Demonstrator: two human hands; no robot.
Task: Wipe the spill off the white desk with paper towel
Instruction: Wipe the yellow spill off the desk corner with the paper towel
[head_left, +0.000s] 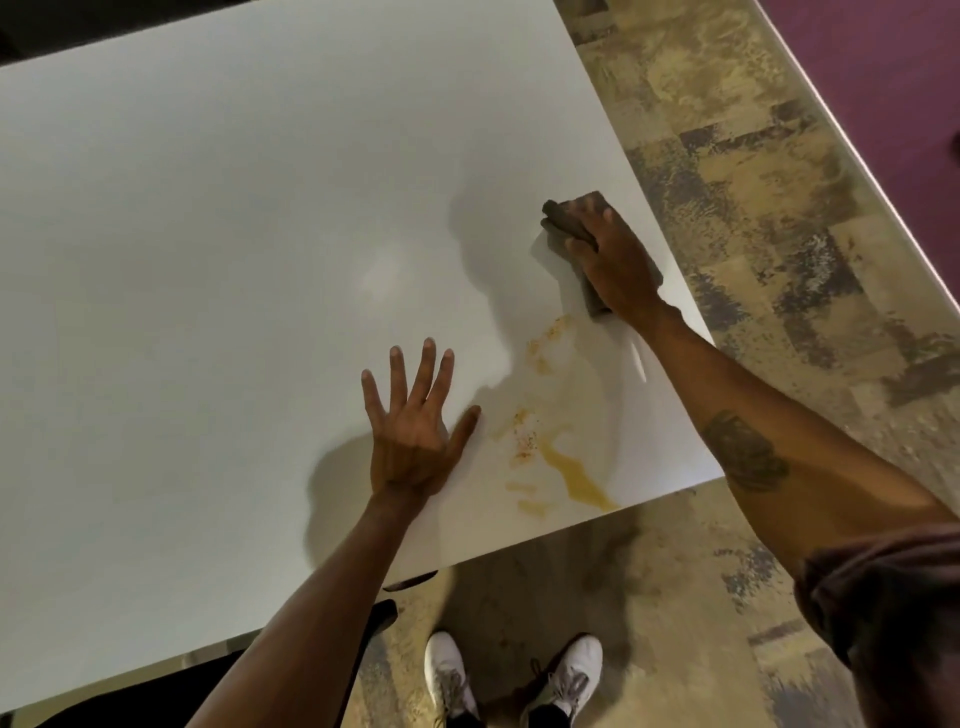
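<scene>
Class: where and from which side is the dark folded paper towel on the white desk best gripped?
From above, palm flat on its broad top face: the dark folded paper towel lies flat on the white desk, too thin to pinch by an edge. The right hand presses it so.

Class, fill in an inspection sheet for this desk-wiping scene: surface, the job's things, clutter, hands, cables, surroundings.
Surface: white desk, mostly bare, glossy.
Job's things: yellow-orange spill streaked near the desk's near right corner, not yet wiped away; folded paper towel, looking dark brown, lying beyond the spill.
Clutter: nothing seen.
Hands: left hand flat on the desk, fingers spread, beside the spill; right hand pressing down on the paper towel near the right edge.
Cables: nothing seen.
Surroundings: mottled tan carpet; white shoes below the desk edge.
</scene>
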